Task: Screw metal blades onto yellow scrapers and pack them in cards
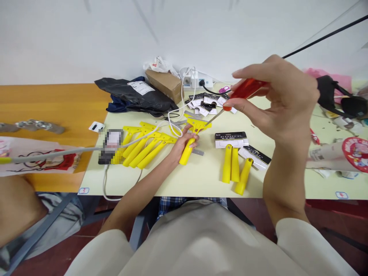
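My left hand (186, 142) is closed around a yellow scraper (187, 152), its wide head pointing away from me. Between the fingertips and thumb of my right hand (280, 92) is a screwdriver with a red handle (247, 89). Its thin shaft slants down to the right part of the scraper's head, where the tip appears to meet a screw. Several more yellow scrapers (155, 151) lie side by side to the left of my left hand. Below my right hand lie three yellow handles (227, 165) beside black-and-white printed cards (231, 140).
Behind the scraper are more cards (205, 101), a power strip (198, 81) with a white cable, a cardboard box (166, 85) and a black plastic parcel (138, 94). A phone (110, 147) lies left. At right are a cup (339, 155) and black sunglasses (342, 96). Another person's leg shows at lower left.
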The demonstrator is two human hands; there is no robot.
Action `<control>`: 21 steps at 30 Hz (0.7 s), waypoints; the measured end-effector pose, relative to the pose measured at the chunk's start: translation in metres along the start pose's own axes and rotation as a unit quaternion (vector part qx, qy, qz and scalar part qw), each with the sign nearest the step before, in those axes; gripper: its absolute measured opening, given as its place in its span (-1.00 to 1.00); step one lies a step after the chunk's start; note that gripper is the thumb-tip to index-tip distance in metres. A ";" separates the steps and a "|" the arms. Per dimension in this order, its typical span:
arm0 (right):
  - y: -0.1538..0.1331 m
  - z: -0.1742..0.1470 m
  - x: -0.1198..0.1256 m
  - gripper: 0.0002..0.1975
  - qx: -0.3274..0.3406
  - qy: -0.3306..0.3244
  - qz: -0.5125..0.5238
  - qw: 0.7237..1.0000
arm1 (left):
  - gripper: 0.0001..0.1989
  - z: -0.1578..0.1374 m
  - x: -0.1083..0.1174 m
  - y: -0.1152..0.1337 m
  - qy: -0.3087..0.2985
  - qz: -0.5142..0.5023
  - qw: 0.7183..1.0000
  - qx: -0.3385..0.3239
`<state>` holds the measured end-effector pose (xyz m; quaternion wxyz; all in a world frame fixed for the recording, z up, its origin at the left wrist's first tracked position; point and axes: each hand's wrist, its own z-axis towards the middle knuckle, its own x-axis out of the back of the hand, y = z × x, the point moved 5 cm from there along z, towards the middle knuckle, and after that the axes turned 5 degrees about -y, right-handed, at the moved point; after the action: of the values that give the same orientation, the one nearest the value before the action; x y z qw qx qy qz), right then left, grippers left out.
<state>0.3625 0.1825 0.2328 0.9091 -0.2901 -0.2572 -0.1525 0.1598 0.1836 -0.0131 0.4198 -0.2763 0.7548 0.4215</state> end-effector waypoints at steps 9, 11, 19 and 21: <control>-0.002 0.002 -0.003 -0.51 0.009 -0.034 0.087 0.996 | -0.42 -0.002 -0.001 0.002 0.040 -0.018 0.999 -0.003; -0.003 0.002 -0.002 -0.52 0.032 -0.008 0.018 0.999 | -0.43 -0.002 -0.001 0.003 0.040 -0.018 0.999 -0.005; 0.004 0.001 -0.011 -0.34 0.027 -0.068 0.042 0.996 | -0.37 -0.001 0.003 0.004 0.035 0.018 0.999 -0.002; 0.003 0.000 -0.008 -0.41 0.041 -0.028 0.008 0.999 | -0.36 -0.001 0.005 0.003 0.023 0.029 0.999 -0.003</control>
<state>0.3568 0.1858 0.2272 0.9137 -0.2592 -0.2864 -0.1260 0.1542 0.1841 -0.0160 0.3892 -0.2652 0.7706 0.4293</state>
